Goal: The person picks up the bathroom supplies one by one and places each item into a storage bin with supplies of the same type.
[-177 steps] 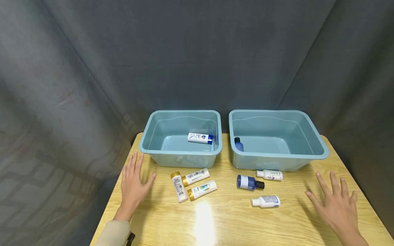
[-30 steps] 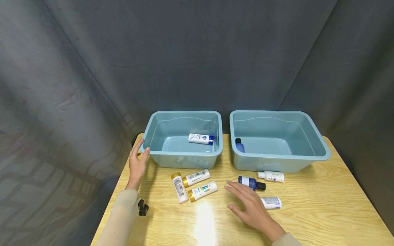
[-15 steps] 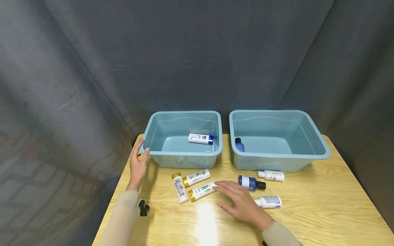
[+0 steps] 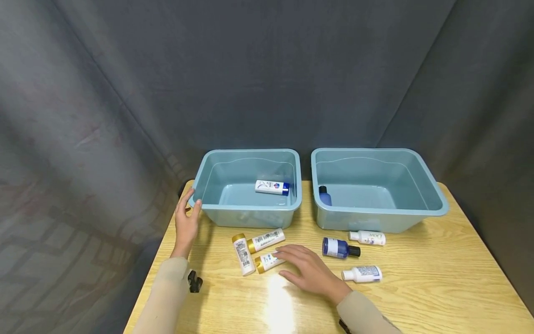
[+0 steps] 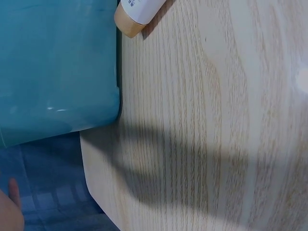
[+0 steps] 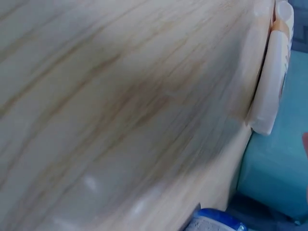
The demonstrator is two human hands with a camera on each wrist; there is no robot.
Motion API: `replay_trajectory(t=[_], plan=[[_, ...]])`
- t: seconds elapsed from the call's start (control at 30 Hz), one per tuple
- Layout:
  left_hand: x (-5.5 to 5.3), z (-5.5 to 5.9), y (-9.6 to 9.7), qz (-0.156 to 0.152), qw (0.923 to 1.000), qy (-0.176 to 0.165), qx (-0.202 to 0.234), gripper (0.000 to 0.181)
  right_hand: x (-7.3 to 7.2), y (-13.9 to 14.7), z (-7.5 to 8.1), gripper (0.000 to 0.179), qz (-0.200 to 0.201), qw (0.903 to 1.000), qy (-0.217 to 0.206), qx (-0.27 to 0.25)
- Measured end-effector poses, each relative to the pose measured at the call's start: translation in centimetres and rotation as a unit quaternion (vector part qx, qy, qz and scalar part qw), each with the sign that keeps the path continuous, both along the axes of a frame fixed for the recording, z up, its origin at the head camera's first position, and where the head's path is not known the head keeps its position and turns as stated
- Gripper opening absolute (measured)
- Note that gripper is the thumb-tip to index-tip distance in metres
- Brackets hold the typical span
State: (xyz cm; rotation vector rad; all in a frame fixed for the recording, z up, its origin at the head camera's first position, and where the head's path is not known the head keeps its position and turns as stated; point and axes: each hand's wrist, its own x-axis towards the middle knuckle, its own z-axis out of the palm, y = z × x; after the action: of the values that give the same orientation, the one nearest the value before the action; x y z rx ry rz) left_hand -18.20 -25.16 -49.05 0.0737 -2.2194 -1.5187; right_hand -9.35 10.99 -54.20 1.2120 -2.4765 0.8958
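We find the right hand (image 4: pixel 306 269) over the white end of one gold-capped bottle (image 4: pixel 268 262) lying on the bench (image 4: pixel 233 306), fingers loosely extended and gripping nothing; contact cannot be confirmed. The left hand (image 4: pixel 186 229), fingers relaxed, is at the near outer corner of the left bin (image 4: pixel 246 207). We judge the step to be reaching; the next move calls for closing fingers and thumb around the bottle.

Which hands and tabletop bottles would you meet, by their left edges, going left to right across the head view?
Left hand, leftmost gold-capped bottle, farthest gold-capped bottle, partly covered gold-capped bottle, right hand, blue bottle, nearer white bottle, farther white bottle.
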Motion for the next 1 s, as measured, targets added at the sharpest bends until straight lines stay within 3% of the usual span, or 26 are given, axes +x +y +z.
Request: replay_trajectory(t=[0.27,0.43,0.67,1.0], plan=[[0.0,0.3,0.1,0.02,0.9998,0.002,-0.001,0.043,-0.8,-1.3,-0.1,0.043,-0.014,0.9994,-0.016,0.027],[0.0,0.1,0.1,0.013,0.9999,0.003,0.007,0.044,-1.1,-1.7,-0.4,0.041,-0.026,0.9982,-0.033,0.042],[1.8,3.3,1.6,0.006,0.9997,0.006,0.021,0.044,-1.5,-2.2,-0.8,0.04,-0.033,0.9961,-0.067,0.048],[1.9,3.6,2.0,0.009,0.9997,0.014,0.018,0.043,-1.9,-2.7,-1.8,0.043,-0.051,0.9924,-0.084,0.074]])
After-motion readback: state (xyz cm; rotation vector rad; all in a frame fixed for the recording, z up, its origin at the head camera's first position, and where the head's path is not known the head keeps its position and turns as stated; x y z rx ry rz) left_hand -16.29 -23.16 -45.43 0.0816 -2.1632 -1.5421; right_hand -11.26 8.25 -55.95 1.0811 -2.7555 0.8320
